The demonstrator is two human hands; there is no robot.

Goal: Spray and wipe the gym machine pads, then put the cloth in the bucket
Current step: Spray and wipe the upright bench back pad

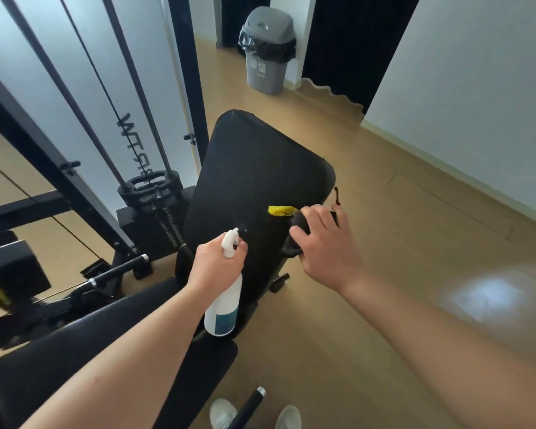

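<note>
Fingers of the left hand (215, 261) curl tight round the spray bottle (225, 300) neck, its nose aimed at the tilted black pad (254, 168) to wet it. Fingers of the right hand (325, 246) grip the dark cloth (296, 226) at the pad's right edge, ready to wipe.

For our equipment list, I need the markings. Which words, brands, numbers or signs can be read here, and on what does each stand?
White machine panel: big dark letters running sideways, starting "W"; the rest is turned and partly hidden, not readable.
Grey waste bin: pale characters on the front, too blurred to read.
Spray bottle: teal label, no legible text.
</note>
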